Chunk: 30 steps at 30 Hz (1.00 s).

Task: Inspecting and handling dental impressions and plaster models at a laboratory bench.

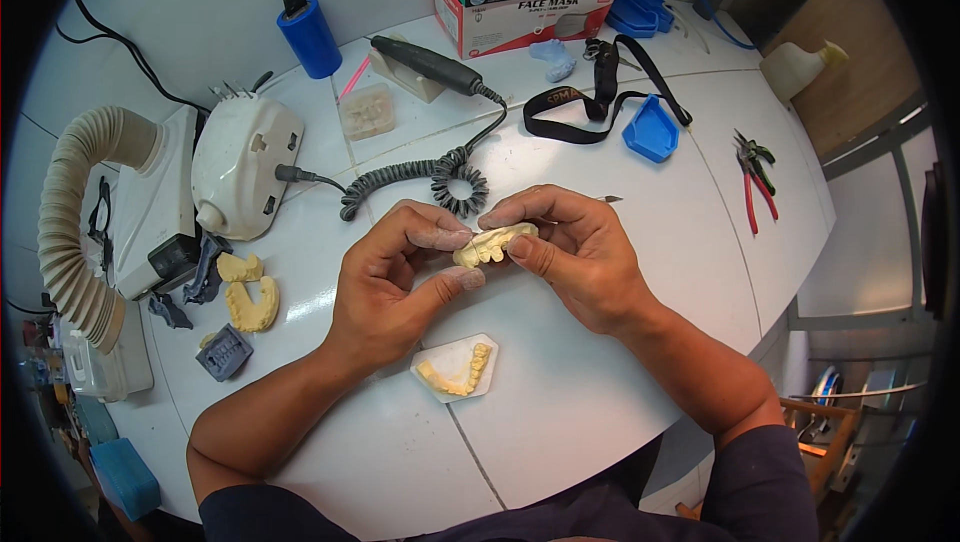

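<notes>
Between my two hands, above the middle of the white table, is a pale yellow plaster dental model [489, 246] with tooth shapes along its lower edge. My left hand [400, 267] pinches its left end with thumb and fingers. At the other end, my right hand [575, 252] grips it, thumb on the front and fingers over the top. Whitish dust coats the fingertips. Nearer to me lies a second dental model [458, 374], a yellow tooth arch on a white base. Just past my right hand, the tip of a small pointed blade [611, 199] shows; the rest is hidden.
A dental handpiece [425, 64] rests on its stand, its coiled cord running to a white control box [245, 167]. Yellow plaster casts [252, 304] and a grey impression piece [223, 353] lie left. Red-handled pliers [754, 182], a blue tray [652, 130] and a black lanyard [565, 130] lie right.
</notes>
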Each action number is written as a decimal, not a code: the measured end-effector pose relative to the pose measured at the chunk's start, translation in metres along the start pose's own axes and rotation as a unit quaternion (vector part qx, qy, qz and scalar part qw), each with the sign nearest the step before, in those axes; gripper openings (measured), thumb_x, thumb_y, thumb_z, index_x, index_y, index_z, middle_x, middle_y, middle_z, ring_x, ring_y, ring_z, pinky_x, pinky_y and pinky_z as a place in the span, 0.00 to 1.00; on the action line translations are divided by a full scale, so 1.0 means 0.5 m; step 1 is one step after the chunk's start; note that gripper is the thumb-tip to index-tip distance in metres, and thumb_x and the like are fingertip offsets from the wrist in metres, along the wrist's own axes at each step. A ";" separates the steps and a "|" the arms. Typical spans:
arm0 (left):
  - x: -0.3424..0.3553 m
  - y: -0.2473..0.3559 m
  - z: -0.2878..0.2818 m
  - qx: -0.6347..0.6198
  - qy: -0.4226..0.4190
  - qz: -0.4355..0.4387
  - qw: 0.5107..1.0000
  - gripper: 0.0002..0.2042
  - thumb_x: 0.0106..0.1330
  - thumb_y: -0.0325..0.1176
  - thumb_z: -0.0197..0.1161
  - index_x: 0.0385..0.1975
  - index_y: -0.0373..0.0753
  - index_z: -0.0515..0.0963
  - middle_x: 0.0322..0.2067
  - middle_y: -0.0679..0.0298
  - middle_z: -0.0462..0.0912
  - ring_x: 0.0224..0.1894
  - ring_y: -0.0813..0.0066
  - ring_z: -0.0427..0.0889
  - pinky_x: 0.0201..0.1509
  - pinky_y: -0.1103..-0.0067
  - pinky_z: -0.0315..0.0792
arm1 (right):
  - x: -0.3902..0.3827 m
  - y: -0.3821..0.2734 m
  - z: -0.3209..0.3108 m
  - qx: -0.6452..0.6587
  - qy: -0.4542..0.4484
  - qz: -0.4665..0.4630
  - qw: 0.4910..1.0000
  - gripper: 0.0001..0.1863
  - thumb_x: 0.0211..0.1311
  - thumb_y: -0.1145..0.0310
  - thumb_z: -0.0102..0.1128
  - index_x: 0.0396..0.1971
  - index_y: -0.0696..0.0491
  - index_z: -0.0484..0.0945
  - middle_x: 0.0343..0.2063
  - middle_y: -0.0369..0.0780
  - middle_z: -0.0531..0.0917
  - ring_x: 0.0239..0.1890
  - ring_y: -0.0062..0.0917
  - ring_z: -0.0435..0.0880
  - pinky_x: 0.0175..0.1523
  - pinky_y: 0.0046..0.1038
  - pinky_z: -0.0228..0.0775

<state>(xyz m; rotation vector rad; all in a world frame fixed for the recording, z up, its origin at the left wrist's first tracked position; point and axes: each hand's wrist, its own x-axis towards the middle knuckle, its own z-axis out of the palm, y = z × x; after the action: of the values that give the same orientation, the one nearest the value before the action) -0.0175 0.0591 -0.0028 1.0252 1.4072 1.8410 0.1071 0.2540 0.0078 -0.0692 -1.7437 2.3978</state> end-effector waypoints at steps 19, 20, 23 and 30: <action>-0.001 0.002 0.001 0.012 0.009 -0.006 1.000 0.15 0.65 0.15 0.70 0.50 0.33 0.80 0.51 0.56 0.78 0.55 0.72 0.81 0.62 0.73 0.79 | -0.002 -0.011 -0.002 -0.044 -0.017 0.005 0.999 0.15 0.74 0.73 0.63 0.55 0.65 0.78 0.49 0.46 0.85 0.54 0.28 0.85 0.63 0.31 0.80; 0.000 0.002 0.001 0.012 0.009 -0.005 1.000 0.15 0.65 0.15 0.70 0.50 0.33 0.80 0.51 0.56 0.78 0.55 0.72 0.81 0.62 0.73 0.79 | -0.003 -0.013 -0.002 -0.044 -0.017 0.005 0.999 0.15 0.74 0.73 0.63 0.55 0.65 0.78 0.49 0.46 0.85 0.54 0.28 0.85 0.63 0.31 0.80; 0.000 0.001 0.002 -0.006 0.010 0.001 1.000 0.14 0.66 0.17 0.70 0.51 0.33 0.82 0.52 0.58 0.78 0.56 0.73 0.81 0.62 0.76 0.79 | -0.004 -0.017 -0.001 -0.048 -0.017 0.014 0.999 0.16 0.73 0.73 0.64 0.55 0.65 0.78 0.49 0.46 0.85 0.54 0.28 0.86 0.63 0.32 0.80; 0.004 0.013 0.005 -0.018 0.008 -0.016 1.000 0.14 0.68 0.16 0.67 0.52 0.31 0.81 0.51 0.58 0.79 0.55 0.72 0.83 0.63 0.75 0.82 | -0.002 -0.021 -0.006 -0.050 -0.026 0.035 0.998 0.16 0.73 0.73 0.65 0.55 0.65 0.79 0.48 0.46 0.86 0.53 0.29 0.87 0.60 0.31 0.82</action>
<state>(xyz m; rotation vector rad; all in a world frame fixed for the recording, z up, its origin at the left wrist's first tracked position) -0.0163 0.0605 0.0041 0.9670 1.3866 1.8492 0.1097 0.2600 0.0167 -0.0829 -1.9148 2.3804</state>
